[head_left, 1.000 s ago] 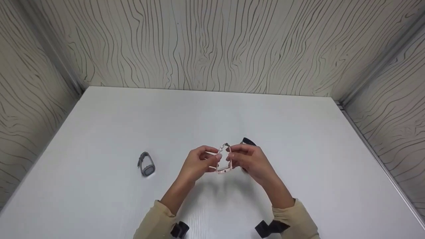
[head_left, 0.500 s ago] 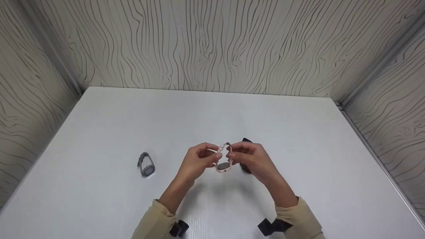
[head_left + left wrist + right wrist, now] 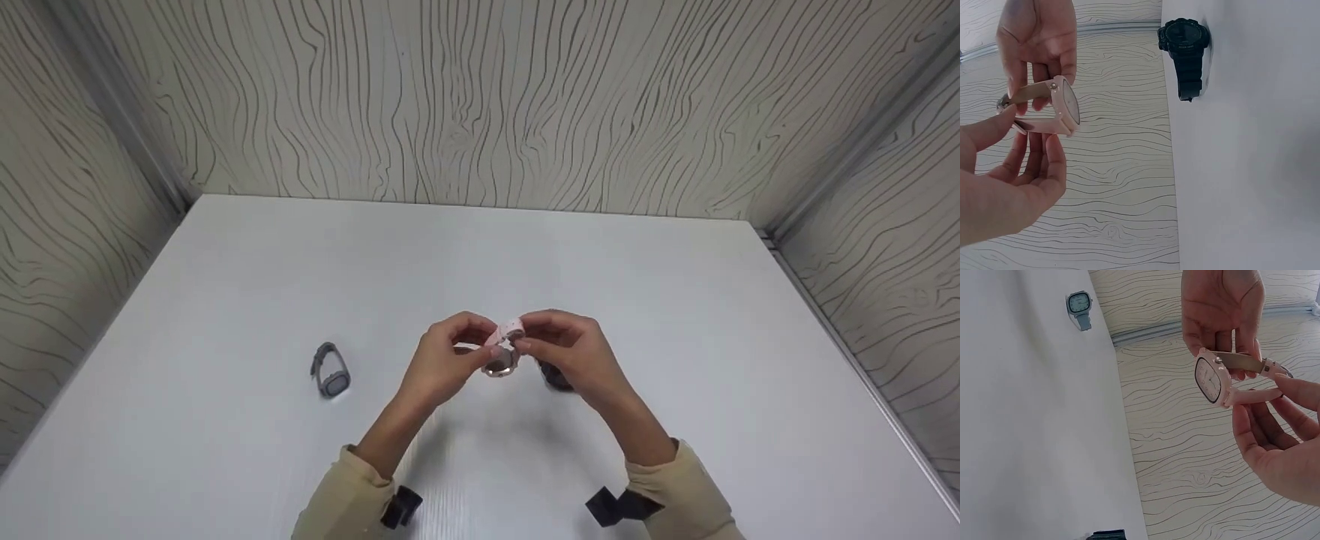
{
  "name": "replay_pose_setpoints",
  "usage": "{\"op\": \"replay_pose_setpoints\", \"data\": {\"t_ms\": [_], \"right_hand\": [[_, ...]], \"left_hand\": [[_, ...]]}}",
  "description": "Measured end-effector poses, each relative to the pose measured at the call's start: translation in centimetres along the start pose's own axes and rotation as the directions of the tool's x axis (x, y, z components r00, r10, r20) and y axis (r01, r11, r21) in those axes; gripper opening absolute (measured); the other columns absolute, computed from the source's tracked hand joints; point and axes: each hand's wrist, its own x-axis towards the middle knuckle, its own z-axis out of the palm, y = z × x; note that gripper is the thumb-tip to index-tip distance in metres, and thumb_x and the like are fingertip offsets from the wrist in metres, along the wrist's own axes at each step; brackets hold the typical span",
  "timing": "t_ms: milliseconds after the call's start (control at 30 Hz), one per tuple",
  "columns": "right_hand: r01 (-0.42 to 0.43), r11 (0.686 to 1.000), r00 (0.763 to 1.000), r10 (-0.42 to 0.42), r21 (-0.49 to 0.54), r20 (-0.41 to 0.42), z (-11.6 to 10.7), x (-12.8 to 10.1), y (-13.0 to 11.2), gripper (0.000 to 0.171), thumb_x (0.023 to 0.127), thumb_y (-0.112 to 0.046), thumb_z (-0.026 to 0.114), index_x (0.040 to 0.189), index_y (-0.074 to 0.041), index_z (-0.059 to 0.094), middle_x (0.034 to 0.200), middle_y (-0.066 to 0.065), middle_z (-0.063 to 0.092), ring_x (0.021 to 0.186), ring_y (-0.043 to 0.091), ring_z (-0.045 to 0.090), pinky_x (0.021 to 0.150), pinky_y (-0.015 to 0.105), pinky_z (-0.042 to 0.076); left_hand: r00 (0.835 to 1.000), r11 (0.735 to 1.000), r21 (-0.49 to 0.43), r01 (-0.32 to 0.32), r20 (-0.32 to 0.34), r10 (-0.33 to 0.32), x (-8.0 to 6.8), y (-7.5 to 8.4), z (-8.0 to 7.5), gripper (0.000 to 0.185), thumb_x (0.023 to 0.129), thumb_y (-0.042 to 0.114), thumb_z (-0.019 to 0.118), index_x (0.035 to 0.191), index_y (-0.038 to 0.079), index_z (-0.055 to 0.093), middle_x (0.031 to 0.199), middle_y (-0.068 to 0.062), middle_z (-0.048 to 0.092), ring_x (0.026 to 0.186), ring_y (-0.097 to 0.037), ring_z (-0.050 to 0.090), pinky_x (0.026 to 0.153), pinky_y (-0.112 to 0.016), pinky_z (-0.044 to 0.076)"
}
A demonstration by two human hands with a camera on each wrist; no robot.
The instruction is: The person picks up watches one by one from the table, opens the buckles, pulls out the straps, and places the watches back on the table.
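Both hands hold a pink wristwatch (image 3: pixel 501 364) above the table. My left hand (image 3: pixel 444 361) pinches one side of its strap between thumb and fingers. Opposite it, my right hand (image 3: pixel 576 354) pinches the other side. In the right wrist view, the pale dial (image 3: pixel 1208 380) faces away from the strap ends, and a metal buckle (image 3: pixel 1283 371) shows at one end. Whether the strap is fastened, I cannot tell. A black wristwatch (image 3: pixel 1185 50) lies on the table, partly hidden behind my right hand in the head view.
A grey-blue wristwatch (image 3: pixel 331 372) lies on the white table (image 3: pixel 247 300) to the left, its strap looped. Wood-patterned panels (image 3: pixel 465 105) rise behind the table and at both sides.
The pink wristwatch has tilted, so its strap end now turns towards the head camera and the loop looks shorter. Both hands have risen slightly with it. The other watches stay put.
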Motion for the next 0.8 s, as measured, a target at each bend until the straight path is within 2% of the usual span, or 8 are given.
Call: {"op": "replay_pose_setpoints", "data": {"t_ms": [133,300,567,800], "right_hand": [[0.048,0.998,0.999,-0.048,-0.033,0.009,0.0,0.0,-0.3,0.023,0.083,-0.001,0.065,0.103,0.008,0.061,0.098,0.015,0.062,0.089,0.022,0.062,0.079,0.032,0.051],[0.092,0.993,0.995,-0.091,-0.074,0.028,-0.1,0.0,-0.8,0.021,0.082,0.001,0.064,0.103,0.007,0.062,0.098,0.016,0.062,0.089,0.022,0.062,0.079,0.031,0.051],[0.145,0.980,0.988,-0.137,-0.140,0.064,-0.5,-0.1,-1.0,0.020,0.083,0.001,0.064,0.102,0.004,0.063,0.096,0.014,0.063,0.087,0.021,0.061,0.079,0.031,0.051],[0.182,0.979,0.979,-0.173,-0.088,0.103,-0.4,-0.4,-1.3,0.021,0.083,0.003,0.062,0.104,0.006,0.061,0.098,0.014,0.061,0.089,0.022,0.059,0.084,0.032,0.048]], "left_hand": [[0.999,0.999,0.012,-0.042,0.003,0.042,0.1,0.3,0.0,0.027,0.081,0.015,0.070,0.103,0.002,0.061,0.096,-0.005,0.062,0.091,-0.018,0.058,0.078,-0.032,0.050],[0.994,0.993,0.043,-0.106,0.006,0.106,0.0,0.6,0.0,0.024,0.082,0.020,0.069,0.100,0.005,0.064,0.094,-0.003,0.064,0.089,-0.016,0.058,0.076,-0.030,0.050],[0.987,0.985,0.067,-0.158,0.003,0.158,-0.2,0.8,0.1,0.019,0.084,0.016,0.067,0.100,0.007,0.065,0.091,-0.002,0.064,0.087,-0.016,0.058,0.073,-0.031,0.051],[0.981,0.969,0.156,-0.194,0.017,0.194,-0.5,1.3,0.4,0.014,0.082,0.010,0.067,0.097,0.008,0.065,0.091,0.001,0.064,0.088,-0.014,0.059,0.071,-0.028,0.050]]}}
